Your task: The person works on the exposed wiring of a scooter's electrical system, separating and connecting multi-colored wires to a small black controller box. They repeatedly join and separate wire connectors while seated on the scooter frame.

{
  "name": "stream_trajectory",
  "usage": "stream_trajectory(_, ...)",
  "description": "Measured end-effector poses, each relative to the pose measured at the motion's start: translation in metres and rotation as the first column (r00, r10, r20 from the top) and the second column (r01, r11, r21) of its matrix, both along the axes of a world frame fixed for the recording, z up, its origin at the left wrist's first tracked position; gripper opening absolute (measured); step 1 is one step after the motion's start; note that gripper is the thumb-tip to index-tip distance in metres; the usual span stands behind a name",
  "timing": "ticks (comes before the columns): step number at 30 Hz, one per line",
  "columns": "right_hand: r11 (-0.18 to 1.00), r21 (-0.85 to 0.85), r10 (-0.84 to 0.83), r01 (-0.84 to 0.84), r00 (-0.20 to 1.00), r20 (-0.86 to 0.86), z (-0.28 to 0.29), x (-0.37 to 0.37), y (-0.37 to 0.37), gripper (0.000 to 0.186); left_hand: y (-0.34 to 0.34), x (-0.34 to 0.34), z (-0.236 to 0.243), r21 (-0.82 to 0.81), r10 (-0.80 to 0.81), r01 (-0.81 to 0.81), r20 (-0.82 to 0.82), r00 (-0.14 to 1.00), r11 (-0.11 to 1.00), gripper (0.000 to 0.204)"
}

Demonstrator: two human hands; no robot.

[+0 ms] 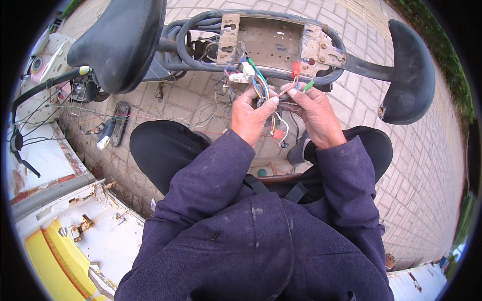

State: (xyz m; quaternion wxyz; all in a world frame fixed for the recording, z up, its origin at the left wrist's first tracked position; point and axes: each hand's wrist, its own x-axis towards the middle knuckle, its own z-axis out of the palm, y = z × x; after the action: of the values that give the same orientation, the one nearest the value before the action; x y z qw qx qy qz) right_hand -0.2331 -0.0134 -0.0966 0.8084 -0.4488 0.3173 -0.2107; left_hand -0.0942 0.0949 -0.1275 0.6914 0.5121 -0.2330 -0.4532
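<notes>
My left hand [249,113] is closed, thumb against fingers, on a bundle of coloured wires [262,89]. A white plug connector [244,74] sticks up from that bundle. Close beside it, my right hand [317,113] pinches wires that lead to a red connector [296,68] and a green-sleeved end [309,86]. More wires and an orange-red connector [277,134] dangle below between my hands. Just beyond is the rusty metal frame [268,42] of an electric bike, with an open box-like recess.
A black saddle [120,45] stands at the upper left, a black padded backrest [409,75] at the right. Loose thin wires trail over the brick paving [416,165]. A black pedal-like part [119,123] lies at left, near white panels [115,226] with yellow sheeting [60,256].
</notes>
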Motion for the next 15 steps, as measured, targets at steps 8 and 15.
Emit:
stream_trajectory(8,0.993,-0.114,0.006,-0.015,0.997,-0.075,0.0025,0.0032,0.0063,0.022,0.0010,-0.0021,0.0045,0.042,0.026,-0.027,0.030,0.999,0.999,0.014)
stream_trajectory(15,0.983,-0.163,-0.094,0.080,0.992,-0.080,-0.0036,0.0090,0.0108,0.021,0.0000,-0.0050,0.0063,0.061,0.041,-0.043,0.036,0.999,0.997,0.016)
